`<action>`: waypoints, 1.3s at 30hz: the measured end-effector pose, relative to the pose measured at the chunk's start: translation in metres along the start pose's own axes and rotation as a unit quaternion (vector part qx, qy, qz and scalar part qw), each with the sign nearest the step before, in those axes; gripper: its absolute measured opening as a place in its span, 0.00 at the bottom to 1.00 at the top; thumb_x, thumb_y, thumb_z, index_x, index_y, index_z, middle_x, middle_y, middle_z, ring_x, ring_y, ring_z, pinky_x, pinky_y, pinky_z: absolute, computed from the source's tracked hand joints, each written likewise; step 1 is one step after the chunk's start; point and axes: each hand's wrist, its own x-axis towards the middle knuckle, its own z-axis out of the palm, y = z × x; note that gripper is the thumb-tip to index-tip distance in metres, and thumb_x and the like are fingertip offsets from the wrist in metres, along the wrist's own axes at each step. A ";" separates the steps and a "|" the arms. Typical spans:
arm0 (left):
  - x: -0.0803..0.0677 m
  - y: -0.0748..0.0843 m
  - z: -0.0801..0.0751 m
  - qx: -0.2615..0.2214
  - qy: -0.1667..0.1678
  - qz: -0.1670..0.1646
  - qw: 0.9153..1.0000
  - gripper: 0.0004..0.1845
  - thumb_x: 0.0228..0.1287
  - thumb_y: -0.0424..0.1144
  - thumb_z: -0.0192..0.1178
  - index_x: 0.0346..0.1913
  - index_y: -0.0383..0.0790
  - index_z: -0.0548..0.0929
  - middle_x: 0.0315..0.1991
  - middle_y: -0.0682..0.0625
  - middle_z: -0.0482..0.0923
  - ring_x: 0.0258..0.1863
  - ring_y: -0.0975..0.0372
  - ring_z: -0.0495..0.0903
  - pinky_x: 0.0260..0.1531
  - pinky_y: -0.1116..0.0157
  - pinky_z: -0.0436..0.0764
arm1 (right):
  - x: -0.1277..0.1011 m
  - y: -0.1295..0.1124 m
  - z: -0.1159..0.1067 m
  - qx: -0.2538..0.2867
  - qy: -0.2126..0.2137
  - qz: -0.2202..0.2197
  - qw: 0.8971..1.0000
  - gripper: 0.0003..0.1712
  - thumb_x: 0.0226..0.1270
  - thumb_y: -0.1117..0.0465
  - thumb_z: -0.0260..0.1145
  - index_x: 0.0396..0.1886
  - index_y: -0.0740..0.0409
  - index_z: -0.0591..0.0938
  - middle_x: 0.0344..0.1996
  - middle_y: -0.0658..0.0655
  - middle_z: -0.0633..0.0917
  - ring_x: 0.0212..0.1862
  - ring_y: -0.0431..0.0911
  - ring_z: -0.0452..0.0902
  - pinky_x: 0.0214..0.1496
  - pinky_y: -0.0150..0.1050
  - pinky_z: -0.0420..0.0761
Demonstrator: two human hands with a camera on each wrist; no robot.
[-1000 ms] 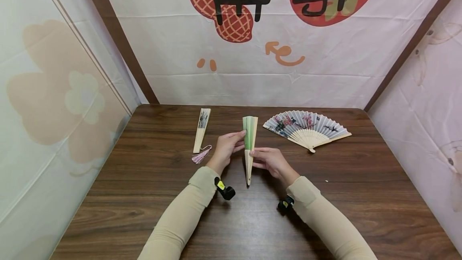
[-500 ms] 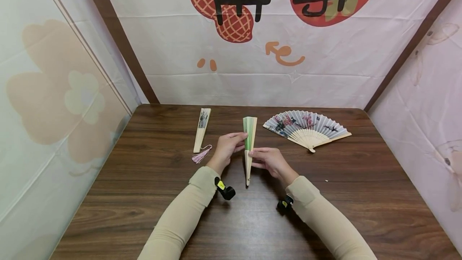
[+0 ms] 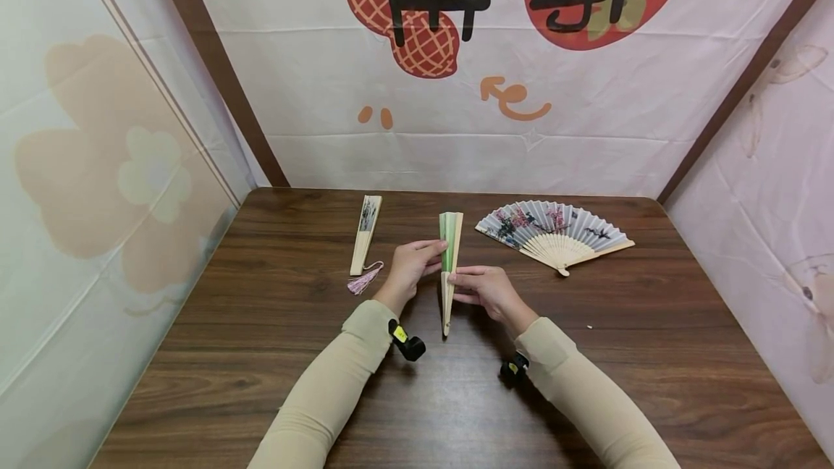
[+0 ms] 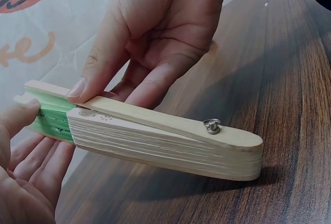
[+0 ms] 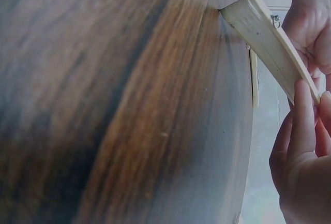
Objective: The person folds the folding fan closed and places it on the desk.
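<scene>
Two hands pinch one green fan; some fingers partly hidden.

Light glares softly on the tabletop — (right-wrist foreground looks blurred).

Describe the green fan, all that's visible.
The fan has a pleated green leaf, material unclear, on pale, wood-like ribs joined by a shiny, metal-looking pin. It's nearly closed, one outer rib slightly parted from the stack. It's held tilted, leaf end raised, pin end at or near the table. The left hand holds it by the leaf, the right hand near the leaf's lower edge.
</scene>
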 end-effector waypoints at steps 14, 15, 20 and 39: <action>0.001 -0.003 0.003 -0.019 0.009 0.012 1.000 0.18 0.62 0.37 0.70 0.51 0.28 0.85 0.38 0.46 0.88 0.34 0.65 0.86 0.41 0.66 0.89 | 0.000 -0.001 0.001 -0.008 0.005 -0.018 1.000 0.18 0.66 0.71 0.67 0.54 0.77 0.81 0.32 0.53 0.89 0.35 0.42 0.87 0.50 0.46 0.88; 0.002 -0.004 0.003 -0.019 0.010 0.012 1.000 0.18 0.62 0.36 0.70 0.51 0.28 0.85 0.37 0.46 0.88 0.34 0.65 0.86 0.41 0.66 0.89 | 0.001 -0.001 0.002 -0.009 0.008 -0.017 1.000 0.18 0.65 0.71 0.67 0.53 0.76 0.81 0.32 0.53 0.89 0.35 0.42 0.87 0.50 0.46 0.88; 0.002 -0.004 0.003 -0.018 0.013 0.011 1.000 0.18 0.62 0.36 0.70 0.51 0.28 0.85 0.37 0.46 0.87 0.34 0.65 0.86 0.41 0.66 0.89 | 0.002 -0.001 0.001 -0.008 0.013 -0.017 1.000 0.16 0.65 0.71 0.68 0.51 0.75 0.83 0.31 0.53 0.89 0.35 0.42 0.87 0.48 0.45 0.89; 0.004 0.005 0.005 -0.017 0.019 0.018 1.000 0.13 0.61 0.30 0.69 0.48 0.29 0.87 0.46 0.42 0.87 0.39 0.65 0.86 0.46 0.66 0.88 | 0.015 -0.009 0.002 0.015 0.052 -0.011 0.998 0.19 0.65 0.70 0.68 0.55 0.72 0.81 0.33 0.53 0.89 0.38 0.43 0.87 0.47 0.41 0.89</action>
